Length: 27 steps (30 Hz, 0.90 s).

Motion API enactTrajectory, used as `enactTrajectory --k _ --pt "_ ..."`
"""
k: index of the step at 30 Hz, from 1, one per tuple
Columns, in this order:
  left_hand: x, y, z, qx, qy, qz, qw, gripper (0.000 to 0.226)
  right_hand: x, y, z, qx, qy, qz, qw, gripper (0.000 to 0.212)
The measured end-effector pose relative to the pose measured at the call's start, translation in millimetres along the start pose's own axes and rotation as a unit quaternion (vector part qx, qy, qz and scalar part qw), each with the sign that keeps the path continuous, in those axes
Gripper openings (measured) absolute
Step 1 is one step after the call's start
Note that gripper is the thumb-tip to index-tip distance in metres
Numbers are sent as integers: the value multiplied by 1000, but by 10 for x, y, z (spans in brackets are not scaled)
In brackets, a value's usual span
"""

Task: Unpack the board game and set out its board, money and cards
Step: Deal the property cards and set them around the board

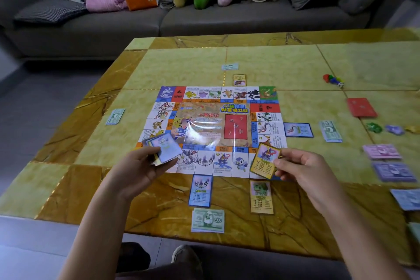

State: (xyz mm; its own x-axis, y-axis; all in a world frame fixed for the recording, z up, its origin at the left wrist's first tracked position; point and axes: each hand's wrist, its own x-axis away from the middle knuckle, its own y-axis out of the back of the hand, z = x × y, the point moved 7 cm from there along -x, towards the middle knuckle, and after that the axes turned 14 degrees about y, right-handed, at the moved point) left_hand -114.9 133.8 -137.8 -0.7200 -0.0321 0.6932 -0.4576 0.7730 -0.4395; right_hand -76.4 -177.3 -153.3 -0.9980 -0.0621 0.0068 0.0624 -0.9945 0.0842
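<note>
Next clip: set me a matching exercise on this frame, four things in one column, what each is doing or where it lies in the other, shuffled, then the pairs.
Column one
1. left hand
2. right hand
3. red card pile
4. green banknotes marked 1000

Column two
A. lies by the near edge of the table
B. holds a stack of cards
C. lies well to the right of the board
D. pinches one yellow card

Pairs: 1-B, 2-D, 3-C, 4-A
</note>
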Motion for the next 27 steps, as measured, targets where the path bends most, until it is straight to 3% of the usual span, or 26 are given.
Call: enactTrajectory --k 6,16,27 --pt "38 283 -168 4 -23 -32 999 16 -14 -178 20 0 12 26 1000 30" --pt "-51 350 -167 -84 -9 -55 995 28 0 -298 -17 8 19 51 998 30" --pt "-27 514 -198 -112 -19 -77 991 16 62 -438 -11 21 10 67 997 27"
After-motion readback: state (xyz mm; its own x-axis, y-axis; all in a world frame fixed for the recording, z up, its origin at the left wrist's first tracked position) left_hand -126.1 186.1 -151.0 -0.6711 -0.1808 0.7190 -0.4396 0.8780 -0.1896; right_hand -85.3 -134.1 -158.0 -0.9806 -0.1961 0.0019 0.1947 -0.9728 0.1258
